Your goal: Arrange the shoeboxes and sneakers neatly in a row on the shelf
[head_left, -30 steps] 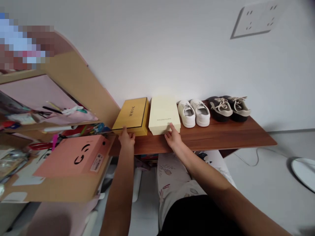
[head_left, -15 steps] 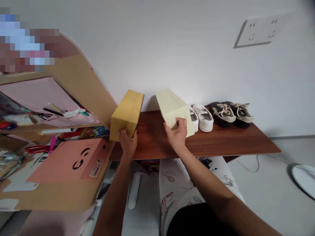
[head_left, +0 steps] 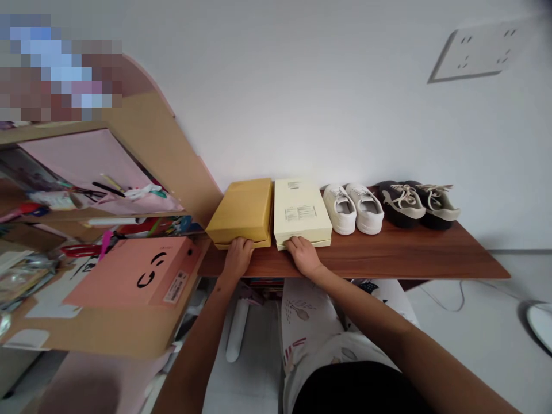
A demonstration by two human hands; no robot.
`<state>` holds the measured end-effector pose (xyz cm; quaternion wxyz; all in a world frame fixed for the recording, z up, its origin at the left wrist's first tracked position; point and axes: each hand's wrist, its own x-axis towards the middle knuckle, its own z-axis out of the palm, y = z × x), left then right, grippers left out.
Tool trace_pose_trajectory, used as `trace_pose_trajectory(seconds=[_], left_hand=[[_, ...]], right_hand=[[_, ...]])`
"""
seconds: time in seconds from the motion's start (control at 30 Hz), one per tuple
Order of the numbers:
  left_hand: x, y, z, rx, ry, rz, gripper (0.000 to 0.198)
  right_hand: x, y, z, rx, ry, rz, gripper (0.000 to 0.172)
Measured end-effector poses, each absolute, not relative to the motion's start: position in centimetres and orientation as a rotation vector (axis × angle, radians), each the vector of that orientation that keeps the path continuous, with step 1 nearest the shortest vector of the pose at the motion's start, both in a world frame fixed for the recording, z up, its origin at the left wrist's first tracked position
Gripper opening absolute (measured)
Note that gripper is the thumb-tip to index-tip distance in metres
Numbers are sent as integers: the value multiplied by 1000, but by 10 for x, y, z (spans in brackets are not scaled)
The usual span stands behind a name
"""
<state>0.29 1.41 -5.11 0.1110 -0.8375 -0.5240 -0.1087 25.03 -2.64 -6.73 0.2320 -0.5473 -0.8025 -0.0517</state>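
Observation:
On the reddish-brown wooden board (head_left: 366,260), a mustard-yellow shoebox (head_left: 244,208) and a cream shoebox (head_left: 297,198) lie flat, side by side with a narrow gap between them. My left hand (head_left: 238,256) grips the lower front edge of the yellow one, its fingers curled against the front face. At the cream box's lower front edge, my right hand (head_left: 304,253) has its fingers bent over the lip. Printed labels show on the cream box's top. A pair of white sneakers (head_left: 353,210) stands just right of it, then a pair of black-and-beige sneakers (head_left: 416,204).
Left of the board, a pink box (head_left: 129,273) rests on a cluttered wooden desk (head_left: 107,333) with shelves. The white wall (head_left: 280,103) rises behind the board and bears a socket panel (head_left: 472,54). A cable (head_left: 452,299) runs across the floor at right.
Both boxes, tilted up in my hands before, have come down flat onto the board. My hands have shifted to their lower front edges, and the view has moved slightly.

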Motion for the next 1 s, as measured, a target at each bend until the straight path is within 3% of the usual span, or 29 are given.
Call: trace_pose_trajectory(seconds=[0.33, 0.47, 0.6, 0.67, 0.87, 1.0], left_hand=[[8, 31, -56, -2517, -1660, -499, 17], [9, 28, -54, -2473, -1696, -529, 16], [17, 16, -55, -2335, -1792, -790, 20], [28, 8, -49, -2239, -1828, -972, 27], [142, -21, -6, -2407, -1509, -1389, 29], [273, -11, -2, -2856, -1303, -1319, 32]], right_hand=[[245, -12, -77, -1550, -2107, 34, 23], [242, -16, -72, -1361, -1933, 219, 25], [265, -32, -57, -1128, -1587, 369, 14], [298, -43, -48, -1127, -1485, 343, 18], [436, -49, -32, -1585, -1323, -88, 29], [479, -22, -41, -1842, -1345, -81, 38]])
